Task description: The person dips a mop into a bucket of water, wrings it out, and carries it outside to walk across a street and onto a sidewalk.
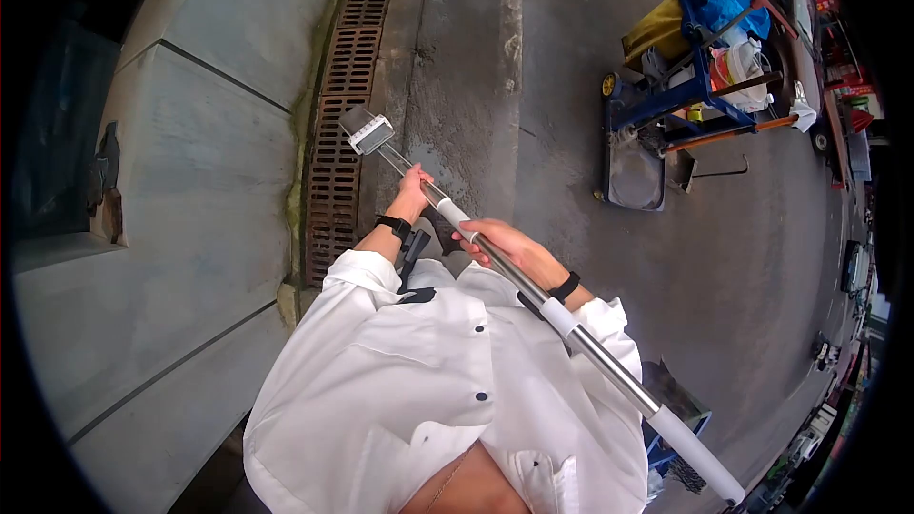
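A long telescopic pole (pixel 609 368) of bare metal with white sleeves runs slantwise across my body. Its white grip end reaches the lower right, past my white shirt. At the far end sits a white and grey block-shaped head (pixel 370 134) with a dark flat piece behind it, over the edge of the drain grating. My left hand (pixel 411 194) is wrapped round the thin metal section just below that head. Farther back, my right hand (pixel 503 241) closes round the pole by a white collar. Both wrists wear black bands.
A rusty drain grating (pixel 348 71) runs along the foot of a pale panelled wall (pixel 205 181) on my left. A blue cart (pixel 705 86) loaded with a yellow bag, a blue bag and buckets stands on the right. Wet grey pavement (pixel 457 67) lies ahead; vehicles line the far right.
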A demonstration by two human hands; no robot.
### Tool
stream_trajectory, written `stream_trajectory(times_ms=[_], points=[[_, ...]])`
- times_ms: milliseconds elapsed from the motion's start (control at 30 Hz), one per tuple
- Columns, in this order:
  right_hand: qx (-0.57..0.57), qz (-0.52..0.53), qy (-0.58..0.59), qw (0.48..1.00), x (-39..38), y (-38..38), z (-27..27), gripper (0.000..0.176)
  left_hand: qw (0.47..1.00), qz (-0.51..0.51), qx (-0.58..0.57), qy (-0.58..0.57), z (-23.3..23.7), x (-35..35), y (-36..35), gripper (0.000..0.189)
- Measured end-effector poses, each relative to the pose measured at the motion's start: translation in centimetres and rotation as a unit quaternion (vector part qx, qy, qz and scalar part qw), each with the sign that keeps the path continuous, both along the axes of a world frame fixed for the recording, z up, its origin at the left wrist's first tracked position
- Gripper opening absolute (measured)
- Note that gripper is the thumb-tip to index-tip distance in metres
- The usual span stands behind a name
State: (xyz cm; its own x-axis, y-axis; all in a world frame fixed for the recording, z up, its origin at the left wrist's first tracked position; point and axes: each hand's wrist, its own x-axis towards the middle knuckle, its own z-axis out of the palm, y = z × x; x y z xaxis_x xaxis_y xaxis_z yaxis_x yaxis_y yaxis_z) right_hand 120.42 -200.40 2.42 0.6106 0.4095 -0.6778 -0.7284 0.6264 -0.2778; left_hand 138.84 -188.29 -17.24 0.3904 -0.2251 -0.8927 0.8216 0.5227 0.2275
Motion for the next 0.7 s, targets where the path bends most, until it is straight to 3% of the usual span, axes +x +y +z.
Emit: stream_trajectory(times_ms=[100,167,300,400,467,500,633,700], points=[[-0.003,-0.028,-0.015,0.999,3.0,-0.7,0.6,0.022,0.999,-0.007,-0.036,-0.007,-0.6,2.8,-1.8,0.031],[-0.031,-0.099,0.087,0.991,5.7,-0.8,1.7,0.023,0.998,-0.011,-0.055,-0.004,-1.0,4.8,-3.4,0.03],[0.031,-0.086,0.028,0.995,9.9,-3.8,-0.7,0.025,0.998,-0.05,-0.044,0.002,-0.8,8.4,-6.8,0.029],[-0.143,-0.019,0.02,0.989,12.3,-5.7,-0.8,0.018,0.997,-0.05,-0.064,0.006,-0.6,10.4,-9.5,0.03],[-0.196,0.002,0.021,0.98,13.6,-8.0,0.7,0.017,0.998,-0.06,-0.03,0.017,-0.4,11.5,-12.3,0.03],[-0.25,0.024,0.02,0.968,14.3,-9.2,1.0,0.025,0.997,-0.068,0.001,0.024,-0.5,12.3,-13.8,0.03],[-0.31,0.101,0.002,0.945,17.0,-14.8,0.7,0.022,0.995,-0.099,0.019,0.007,-1.2,14.9,-19.5,0.029],[-0.263,0.054,0.018,0.963,18.8,-18.3,-0.2,0.021,0.993,-0.11,0.039,-0.008,-1.8,16.9,-23.2,0.029]])
